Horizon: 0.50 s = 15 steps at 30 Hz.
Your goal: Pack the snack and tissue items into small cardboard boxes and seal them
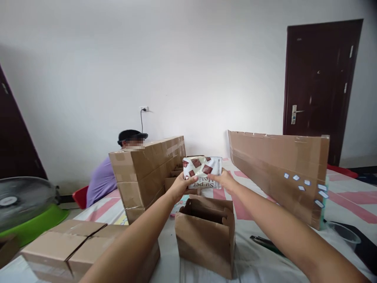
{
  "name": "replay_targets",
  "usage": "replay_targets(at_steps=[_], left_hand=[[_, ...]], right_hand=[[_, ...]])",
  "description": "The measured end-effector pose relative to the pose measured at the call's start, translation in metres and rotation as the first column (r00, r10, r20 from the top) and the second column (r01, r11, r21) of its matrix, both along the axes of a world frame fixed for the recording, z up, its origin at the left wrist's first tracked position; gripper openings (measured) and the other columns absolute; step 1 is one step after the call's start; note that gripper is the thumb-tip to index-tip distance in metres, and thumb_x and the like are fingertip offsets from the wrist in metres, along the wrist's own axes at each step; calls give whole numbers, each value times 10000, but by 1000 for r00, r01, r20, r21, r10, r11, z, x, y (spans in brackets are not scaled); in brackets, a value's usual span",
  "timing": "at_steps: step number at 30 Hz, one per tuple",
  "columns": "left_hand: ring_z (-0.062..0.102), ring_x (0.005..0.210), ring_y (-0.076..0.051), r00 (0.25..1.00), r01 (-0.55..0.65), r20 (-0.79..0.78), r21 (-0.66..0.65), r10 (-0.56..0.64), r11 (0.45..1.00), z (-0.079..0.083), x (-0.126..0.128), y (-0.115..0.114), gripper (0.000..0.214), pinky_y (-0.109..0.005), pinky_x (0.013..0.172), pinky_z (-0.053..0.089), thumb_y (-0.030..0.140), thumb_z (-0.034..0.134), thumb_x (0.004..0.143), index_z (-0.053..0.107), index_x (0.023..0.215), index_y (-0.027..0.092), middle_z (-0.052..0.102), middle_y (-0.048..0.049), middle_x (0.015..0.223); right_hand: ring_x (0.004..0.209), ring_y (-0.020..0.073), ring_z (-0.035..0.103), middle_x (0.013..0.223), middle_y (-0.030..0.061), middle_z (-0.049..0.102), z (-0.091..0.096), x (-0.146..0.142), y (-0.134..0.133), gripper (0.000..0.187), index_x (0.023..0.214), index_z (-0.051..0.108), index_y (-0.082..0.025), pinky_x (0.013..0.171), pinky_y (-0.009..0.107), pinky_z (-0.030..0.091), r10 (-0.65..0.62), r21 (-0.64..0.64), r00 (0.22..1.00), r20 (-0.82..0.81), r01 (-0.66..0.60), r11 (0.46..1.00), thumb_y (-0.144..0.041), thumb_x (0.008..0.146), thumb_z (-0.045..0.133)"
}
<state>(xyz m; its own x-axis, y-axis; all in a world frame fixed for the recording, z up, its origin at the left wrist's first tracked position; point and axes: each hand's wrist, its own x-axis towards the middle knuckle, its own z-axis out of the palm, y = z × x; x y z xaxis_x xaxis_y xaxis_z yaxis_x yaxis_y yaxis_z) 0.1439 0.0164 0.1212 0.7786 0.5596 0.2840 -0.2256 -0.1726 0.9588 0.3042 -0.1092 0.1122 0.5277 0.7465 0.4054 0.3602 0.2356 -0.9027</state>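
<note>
Between my two hands is a white food pouch (202,167) with brown chocolate-like squares and upside-down lettering printed on it. My left hand (180,184) grips its left edge, thumb on the front. The right edge is pinched by my right hand (225,180), also thumb in front. Below the pouch an open cardboard box (203,243) stands on the table, its inside dark and mostly hidden. Just behind that box lies a pink and light-green packet (178,205), partly covered.
Stacked taped cartons (141,169) stand at left, with closed boxes (73,243) nearer me. A cardboard panel (279,169) bearing small stickers rises at right. A utility knife (266,243) and a plastic bowl (343,232) lie there. A person (101,179) sits behind the cartons; a fan (23,204) is far left.
</note>
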Motion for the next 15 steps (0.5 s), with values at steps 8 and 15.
replay_targets(at_steps=[8,15], left_hand=[[590,1088,-341,867,315,-457,810,197,495,-41,-47,-74,881,-460,953,437,327,861,489,495,1286,230,641,-124,1191],[671,907,-317,698,446,-496,866,516,228,-58,-54,-62,375,-387,803,478,235,705,681,584,1034,192,717,-117,946]], right_hand=[[852,230,699,1017,55,732,-46,33,-120,544,1062,601,-209,733,330,568,-147,182,888,-437,247,952,-420,607,809],[980,271,675,1087,69,719,-96,20,-152,557,1109,602,-208,791,357,564,-226,87,877,-424,288,954,-436,641,799]])
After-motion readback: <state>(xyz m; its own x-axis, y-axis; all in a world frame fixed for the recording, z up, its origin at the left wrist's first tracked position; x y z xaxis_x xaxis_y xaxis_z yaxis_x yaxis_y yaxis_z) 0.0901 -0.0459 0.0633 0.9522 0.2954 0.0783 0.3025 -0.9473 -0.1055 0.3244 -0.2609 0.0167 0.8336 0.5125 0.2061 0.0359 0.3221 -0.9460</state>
